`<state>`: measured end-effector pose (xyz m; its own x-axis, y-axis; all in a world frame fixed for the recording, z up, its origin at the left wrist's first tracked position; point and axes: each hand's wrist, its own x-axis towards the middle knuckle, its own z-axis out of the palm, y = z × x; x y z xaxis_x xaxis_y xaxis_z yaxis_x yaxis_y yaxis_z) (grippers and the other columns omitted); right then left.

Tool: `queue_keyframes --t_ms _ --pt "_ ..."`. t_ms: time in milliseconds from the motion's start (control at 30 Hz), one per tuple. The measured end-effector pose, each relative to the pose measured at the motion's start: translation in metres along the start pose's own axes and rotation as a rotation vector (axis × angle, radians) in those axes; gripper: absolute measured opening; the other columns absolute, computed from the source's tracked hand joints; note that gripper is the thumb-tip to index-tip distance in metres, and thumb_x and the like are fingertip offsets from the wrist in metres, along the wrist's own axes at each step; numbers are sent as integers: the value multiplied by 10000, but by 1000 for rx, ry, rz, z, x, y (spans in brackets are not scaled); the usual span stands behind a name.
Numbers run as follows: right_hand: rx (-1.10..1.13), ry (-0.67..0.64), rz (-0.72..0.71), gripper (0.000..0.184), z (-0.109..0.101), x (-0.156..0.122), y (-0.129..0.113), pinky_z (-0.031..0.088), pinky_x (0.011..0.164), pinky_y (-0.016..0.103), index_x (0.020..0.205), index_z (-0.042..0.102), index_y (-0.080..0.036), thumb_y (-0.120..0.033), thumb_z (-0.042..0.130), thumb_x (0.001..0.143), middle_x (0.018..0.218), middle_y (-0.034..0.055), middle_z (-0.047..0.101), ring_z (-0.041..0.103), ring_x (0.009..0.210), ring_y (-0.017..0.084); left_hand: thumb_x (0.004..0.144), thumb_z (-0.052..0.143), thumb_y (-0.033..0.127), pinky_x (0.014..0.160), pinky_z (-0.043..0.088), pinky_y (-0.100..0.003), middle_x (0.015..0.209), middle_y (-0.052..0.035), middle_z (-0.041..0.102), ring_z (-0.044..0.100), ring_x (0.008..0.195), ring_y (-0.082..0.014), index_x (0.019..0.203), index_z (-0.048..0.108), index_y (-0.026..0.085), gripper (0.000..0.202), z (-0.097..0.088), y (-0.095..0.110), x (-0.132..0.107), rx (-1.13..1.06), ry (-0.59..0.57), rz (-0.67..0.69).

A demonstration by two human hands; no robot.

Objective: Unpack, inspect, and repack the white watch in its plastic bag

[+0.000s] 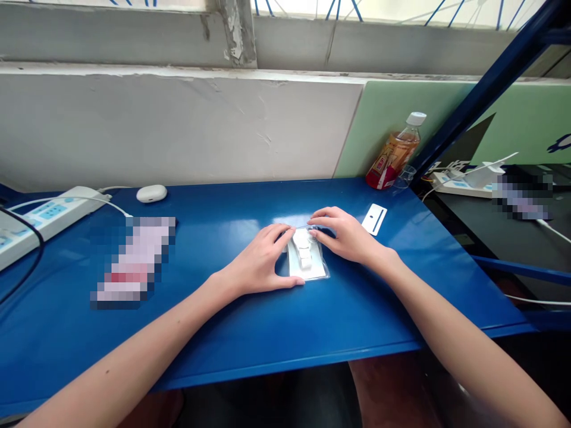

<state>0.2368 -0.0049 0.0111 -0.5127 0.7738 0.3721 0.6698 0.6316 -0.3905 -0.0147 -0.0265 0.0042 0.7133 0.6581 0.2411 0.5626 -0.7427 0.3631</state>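
A small clear plastic packet [317, 270] lies flat on the blue table, with a white card and a white strap-like item [304, 252] inside. My left hand [264, 261] rests along the packet's left side. Its thumb reaches over the lower edge and its fingertips touch the upper left corner, thumb and fingers spread apart. From the right, my right hand [341, 235] comes over the packet's top right part, fingers and thumb apart, fingertips at its upper edge. Whether these fingertips press on the plastic, I cannot tell.
A white card with a slot [375, 219] lies beyond my right hand. A drink bottle [395, 154] leans at the back right by a blue metal post [482, 83]. On the left are a blurred phone [138, 255], a white earbud case [151, 193] and a power strip [53, 215] with cables.
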Motion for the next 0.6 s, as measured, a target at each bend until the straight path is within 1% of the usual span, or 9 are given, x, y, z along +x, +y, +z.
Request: queue_keyframes --t_ms 67,167,233,333,467,600 --pt "-17 -101 -66 377 -7 1 -1 502 1016 469 1212 683 -128 -377 590 945 1287 177 650 593 1204 315 780 696 679 1126 374 -578 1492 -229 443 383 1404 -423 1511 357 136 972 0 0 0 5 -22 -10" --pt "-39 -251 -108 641 -17 0 -4 479 1061 510 1335 598 -81 -509 676 864 1363 224 605 559 1273 362 794 676 691 1160 323 -567 1541 -241 388 323 1448 -416 1526 332 115 993 0 0 0 14 -53 -18" --pt "-46 -297 -97 808 -20 -3 -6 439 1104 535 1410 528 -68 -571 714 806 1428 239 554 505 1341 388 794 666 706 1176 296 -562 1559 -244 363 293 1468 -410 1531 323 105 1011 0 0 1 14 -72 -26" --pt "-27 -307 -57 997 -19 -13 -5 370 1162 546 1495 413 -47 -625 737 751 1522 248 448 382 1439 393 791 654 725 1187 281 -546 1555 -235 377 297 1470 -402 1530 324 102 1021 0 0 2 5 -85 -40" --pt "22 -315 -30 1093 -15 -23 0 331 1181 565 1551 330 -97 -679 734 718 1586 211 361 277 1492 383 769 663 741 1195 268 -528 1552 -248 374 311 1463 -399 1533 304 73 1077 0 0 2 11 -89 -59" --pt "34 -348 -2 1100 -16 -24 1 310 1197 547 1559 322 -118 -697 725 715 1599 174 352 206 1518 369 780 647 747 1205 248 -510 1567 -226 363 292 1476 -380 1546 290 92 1069 0 -1 2 10 -104 -66"
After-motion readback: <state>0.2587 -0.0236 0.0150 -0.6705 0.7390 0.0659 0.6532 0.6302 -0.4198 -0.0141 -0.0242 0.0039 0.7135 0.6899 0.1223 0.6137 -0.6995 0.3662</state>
